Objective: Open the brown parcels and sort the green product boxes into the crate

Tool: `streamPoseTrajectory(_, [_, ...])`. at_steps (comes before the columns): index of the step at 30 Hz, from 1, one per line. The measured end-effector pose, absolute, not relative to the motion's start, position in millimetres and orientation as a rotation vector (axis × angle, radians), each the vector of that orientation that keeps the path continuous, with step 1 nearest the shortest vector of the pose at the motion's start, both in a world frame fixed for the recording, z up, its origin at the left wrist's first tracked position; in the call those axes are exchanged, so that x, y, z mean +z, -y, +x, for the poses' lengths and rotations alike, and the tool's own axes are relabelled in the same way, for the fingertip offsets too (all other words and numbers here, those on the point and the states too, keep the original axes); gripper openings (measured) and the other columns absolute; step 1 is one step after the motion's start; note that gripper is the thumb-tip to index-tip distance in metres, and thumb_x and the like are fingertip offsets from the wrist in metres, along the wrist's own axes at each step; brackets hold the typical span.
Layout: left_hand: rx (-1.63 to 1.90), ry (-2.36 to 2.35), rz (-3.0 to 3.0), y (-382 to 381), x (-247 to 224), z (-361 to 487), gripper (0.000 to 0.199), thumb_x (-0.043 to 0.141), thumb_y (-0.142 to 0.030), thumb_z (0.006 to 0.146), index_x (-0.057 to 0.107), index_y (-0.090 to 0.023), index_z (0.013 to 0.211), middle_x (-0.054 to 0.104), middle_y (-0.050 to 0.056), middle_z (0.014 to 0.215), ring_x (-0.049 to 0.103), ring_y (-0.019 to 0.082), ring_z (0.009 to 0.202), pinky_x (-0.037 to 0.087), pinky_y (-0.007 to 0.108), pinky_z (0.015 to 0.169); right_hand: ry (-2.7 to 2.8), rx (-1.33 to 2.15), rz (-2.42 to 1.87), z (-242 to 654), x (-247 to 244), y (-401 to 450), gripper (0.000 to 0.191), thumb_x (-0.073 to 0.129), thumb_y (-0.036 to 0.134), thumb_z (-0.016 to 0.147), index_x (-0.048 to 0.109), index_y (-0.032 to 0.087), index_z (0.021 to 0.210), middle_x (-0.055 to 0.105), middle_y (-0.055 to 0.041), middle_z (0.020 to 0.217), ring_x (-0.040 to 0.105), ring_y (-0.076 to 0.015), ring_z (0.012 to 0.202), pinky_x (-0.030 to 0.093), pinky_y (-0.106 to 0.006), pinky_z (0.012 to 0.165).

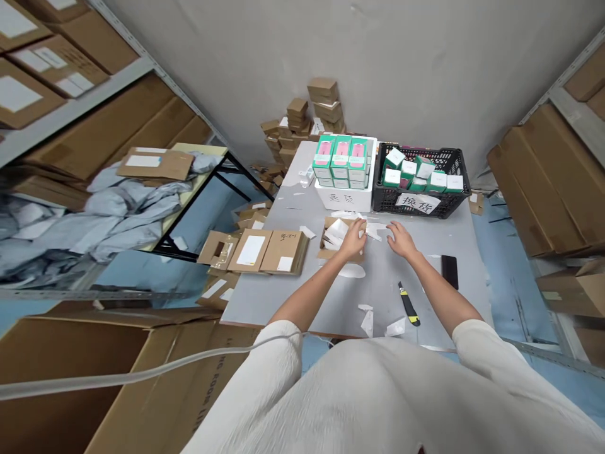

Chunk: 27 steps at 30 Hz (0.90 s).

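Note:
My left hand (353, 239) is over the right side of a small open cardboard box (326, 254), its fingers curved and apart, with nothing visible in them. White paper scraps (336, 231) fill the box. To the right, my right hand (401, 240) hovers at the tabletop, fingers spread and holding nothing. Between the two hands lie loose white paper strips (375, 231). Nearer my body, a black and yellow utility knife (409, 305) rests on the grey table (302, 299). A black phone (449, 272) lies right of my right forearm.
Behind the hands stand a white bin (341, 199) of green-and-pink boxes and a black crate (456, 200) of green boxes. Flat cardboard boxes (265, 251) lie at left. A pale cable (142, 376) crosses the lower left, above a large open carton (179, 378).

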<state>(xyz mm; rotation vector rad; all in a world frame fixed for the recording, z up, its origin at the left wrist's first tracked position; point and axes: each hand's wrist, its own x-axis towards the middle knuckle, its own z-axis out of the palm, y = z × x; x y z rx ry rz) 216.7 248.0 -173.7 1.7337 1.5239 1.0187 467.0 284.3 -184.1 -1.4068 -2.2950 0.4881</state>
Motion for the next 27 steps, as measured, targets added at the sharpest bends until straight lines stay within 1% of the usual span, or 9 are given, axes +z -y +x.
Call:
streamPoseTrajectory(5, [1.077, -1.810, 1.582, -209.1, -184.0, 156.0, 0.043, 0.059, -0.021, 0.095, 0.062, -0.022, 0.138, 0.063, 0.014, 0.144, 0.056, 0.030, 0.143, 0.042, 0.052, 0.126, 2.150, 0.854, -1.439, 434.6, -209.8, -252.6, 0.044, 0.056, 0.026, 0.094, 0.068, 0.022, 0.137, 0.073, -0.0139, 0.135, 0.074, -0.0262, 0.109, 0.060, -0.050, 0.106])
streamPoseTrajectory(7, [1.087, -1.945, 1.473, -196.2, -185.0, 130.6, 0.039, 0.060, -0.019, 0.094, 0.064, -0.022, 0.132, 0.064, 0.015, 0.140, 0.057, 0.032, 0.141, 0.043, 0.053, 0.125, 2.059, 1.033, -1.428, 422.7, -217.9, -239.7, 0.052, 0.060, 0.025, 0.089, 0.066, 0.023, 0.141, 0.073, -0.0137, 0.138, 0.075, -0.0245, 0.105, 0.061, -0.049, 0.104])
streamPoseTrajectory(10, [1.049, -2.024, 1.308, -180.8, -189.1, 98.3, 0.041, 0.063, -0.015, 0.088, 0.065, -0.021, 0.128, 0.065, 0.017, 0.139, 0.058, 0.036, 0.141, 0.045, 0.054, 0.123, 1.989, 1.242, -1.367, 405.2, -227.6, -221.3, 0.078, 0.066, 0.022, 0.077, 0.058, 0.024, 0.155, 0.061, -0.0165, 0.158, 0.072, -0.0274, 0.121, 0.061, -0.051, 0.107])
streamPoseTrajectory(13, [0.944, -1.855, 1.254, -169.7, -201.2, 76.5, 0.049, 0.068, -0.015, 0.081, 0.068, -0.022, 0.129, 0.070, 0.016, 0.135, 0.064, 0.039, 0.136, 0.051, 0.058, 0.118, 1.957, 1.307, -1.377, 388.7, -237.3, -205.2, 0.095, 0.068, 0.018, 0.069, 0.052, 0.025, 0.162, 0.050, -0.0167, 0.170, 0.060, -0.0322, 0.146, 0.056, -0.053, 0.115])
streamPoseTrajectory(15, [0.898, -1.671, 1.314, -163.9, -213.0, 67.2, 0.053, 0.069, -0.016, 0.079, 0.070, -0.023, 0.132, 0.073, 0.015, 0.135, 0.067, 0.038, 0.133, 0.053, 0.059, 0.118, 1.939, 1.292, -1.433, 379.3, -244.3, -195.8, 0.096, 0.067, 0.017, 0.068, 0.052, 0.023, 0.162, 0.050, -0.0180, 0.170, 0.055, -0.0336, 0.152, 0.053, -0.055, 0.120])
streamPoseTrajectory(18, [0.824, -1.522, 1.404, -157.4, -230.0, 58.5, 0.064, 0.070, -0.014, 0.075, 0.070, -0.019, 0.139, 0.071, 0.017, 0.145, 0.067, 0.034, 0.136, 0.052, 0.055, 0.122, 1.918, 1.202, -1.532, 370.1, -253.0, -182.9, 0.091, 0.068, 0.016, 0.068, 0.057, 0.020, 0.159, 0.056, -0.0192, 0.164, 0.056, -0.0344, 0.151, 0.049, -0.057, 0.124])
streamPoseTrajectory(22, [0.769, -1.426, 1.468, -152.0, -240.2, 54.2, 0.081, 0.072, -0.012, 0.070, 0.065, -0.016, 0.150, 0.062, 0.018, 0.159, 0.065, 0.034, 0.141, 0.049, 0.053, 0.126, 1.877, 1.093, -1.598, 369.3, -254.3, -169.4, 0.087, 0.072, 0.016, 0.068, 0.064, 0.022, 0.154, 0.061, -0.0146, 0.161, 0.059, -0.0351, 0.149, 0.048, -0.057, 0.127])
streamPoseTrajectory(24, [0.765, -1.394, 1.484, -150.4, -238.5, 55.1, 0.085, 0.076, -0.013, 0.071, 0.062, -0.017, 0.155, 0.059, 0.017, 0.163, 0.066, 0.034, 0.140, 0.049, 0.051, 0.125, 1.824, 1.062, -1.622, 371.2, -249.5, -166.6, 0.084, 0.075, 0.019, 0.068, 0.067, 0.024, 0.151, 0.063, -0.0126, 0.158, 0.060, -0.0361, 0.147, 0.048, -0.056, 0.127])
streamPoseTrajectory(27, [0.787, -1.412, 1.485, -149.6, -228.9, 59.3, 0.084, 0.083, -0.020, 0.076, 0.062, -0.018, 0.157, 0.061, 0.015, 0.163, 0.068, 0.033, 0.138, 0.052, 0.046, 0.123, 1.732, 1.021, -1.647, 371.9, -237.2, -169.7, 0.079, 0.077, 0.026, 0.068, 0.071, 0.022, 0.146, 0.065, -0.0132, 0.155, 0.059, -0.0379, 0.148, 0.046, -0.054, 0.128])
